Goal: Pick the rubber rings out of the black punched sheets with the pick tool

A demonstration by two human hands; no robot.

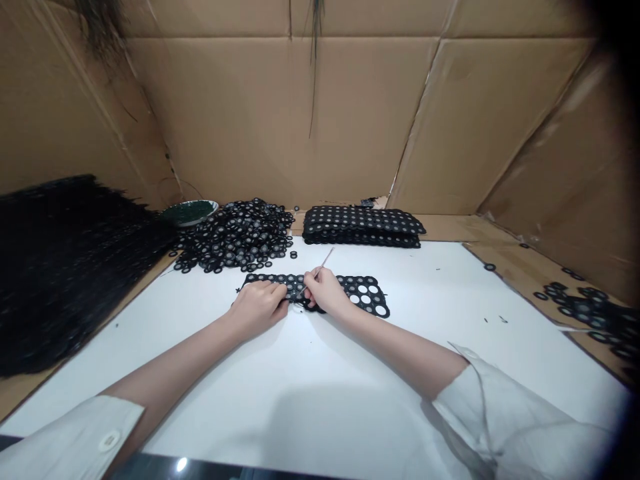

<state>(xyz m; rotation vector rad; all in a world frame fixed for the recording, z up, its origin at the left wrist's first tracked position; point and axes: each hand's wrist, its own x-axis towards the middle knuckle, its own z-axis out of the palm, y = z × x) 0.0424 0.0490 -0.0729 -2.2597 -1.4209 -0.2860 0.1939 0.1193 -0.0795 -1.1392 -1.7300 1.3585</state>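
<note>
A black perforated sheet [363,291] of round rings lies flat on the white table [310,373]. My left hand [260,303] presses down on its left part, fingers curled over it. My right hand [327,291] rests on the sheet's middle and pinches a thin metal pick [323,260] that points up and to the right. The holes at the sheet's right end are punched out and show white; those under and left of my hands still hold discs.
A heap of loose black rings [235,237] lies behind my hands, with a green bowl [191,212] to its left. A stack of sheets [363,225] sits at the back. A black pile [65,260] fills the left. More rings [590,310] lie at the right. Cardboard walls surround the table.
</note>
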